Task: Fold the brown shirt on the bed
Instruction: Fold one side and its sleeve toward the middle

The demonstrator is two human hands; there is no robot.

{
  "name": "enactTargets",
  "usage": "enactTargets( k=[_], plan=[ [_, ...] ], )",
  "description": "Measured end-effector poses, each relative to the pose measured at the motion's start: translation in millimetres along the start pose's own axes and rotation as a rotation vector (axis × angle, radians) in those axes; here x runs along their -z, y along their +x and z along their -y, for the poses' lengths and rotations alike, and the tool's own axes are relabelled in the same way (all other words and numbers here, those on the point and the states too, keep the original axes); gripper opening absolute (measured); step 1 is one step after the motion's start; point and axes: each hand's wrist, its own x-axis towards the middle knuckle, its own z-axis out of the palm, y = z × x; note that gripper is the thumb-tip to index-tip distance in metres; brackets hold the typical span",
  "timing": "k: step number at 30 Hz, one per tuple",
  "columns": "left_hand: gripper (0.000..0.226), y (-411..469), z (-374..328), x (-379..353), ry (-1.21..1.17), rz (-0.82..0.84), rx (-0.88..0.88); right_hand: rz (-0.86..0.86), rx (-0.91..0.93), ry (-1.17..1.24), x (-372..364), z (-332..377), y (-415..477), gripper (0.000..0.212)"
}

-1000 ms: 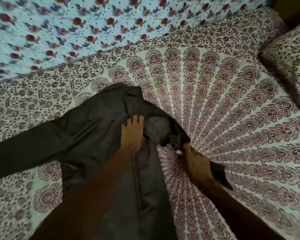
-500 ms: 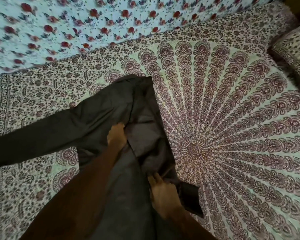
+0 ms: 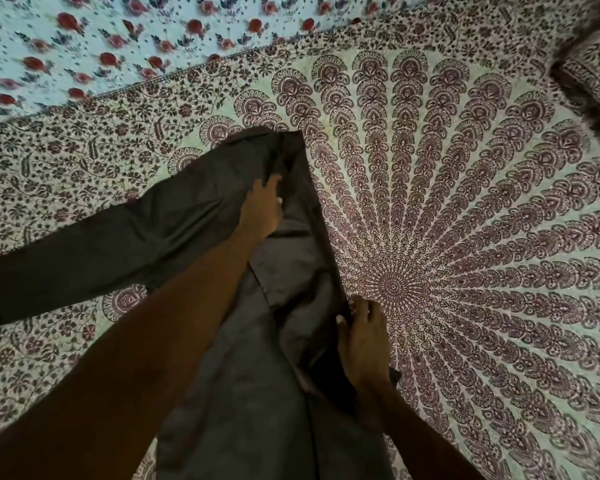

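Brown cloth fills the lower middle of the frame: the brown shirt (image 3: 257, 393) lies on the patterned bedspread (image 3: 482, 254), running from the bottom edge up to just above the centre-left. We see one sleeve (image 3: 84, 258) stretched flat toward the left edge of the frame, while the right side of the garment is folded inward over the body, leaving a straight edge down its right flank. Our left hand (image 3: 262, 211) rests on the upper part of the shirt, near the top fold, its fingers fairly straight and laid against the cloth, gripping nothing that we can make out. Our right hand (image 3: 364, 341) sits at the shirt's right edge, lower centre, with the thumb on top of the fabric and the fingers curled down beside it, pinching the folded edge. A dark corner of cloth (image 3: 394, 375) pokes out from beneath that wrist. At the upper left a pale blue sheet (image 3: 84, 46) with red flowers borders the bedspread, and a pillow (image 3: 596, 74) in a matching maroon print shows at the upper right corner
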Motion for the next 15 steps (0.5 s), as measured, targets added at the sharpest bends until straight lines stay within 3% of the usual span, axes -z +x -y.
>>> enactTargets(
  k=[5,11,15],
  plan=[
    [0.046,36.4,-6.9,-6.9,-0.037,0.026,0.116,0.058,0.019,0.117,-12.1,-1.6,11.5,0.039],
    [0.041,54.8,-5.9,-2.2,-0.220,-0.060,0.093,-0.074,0.019,0.209,-14.6,-2.9,11.7,0.027],
    [0.057,49.7,-3.8,-7.1,-0.040,0.055,0.031,0.012,-0.011,0.144,-18.1,-1.6,7.4,0.034]
  ],
)
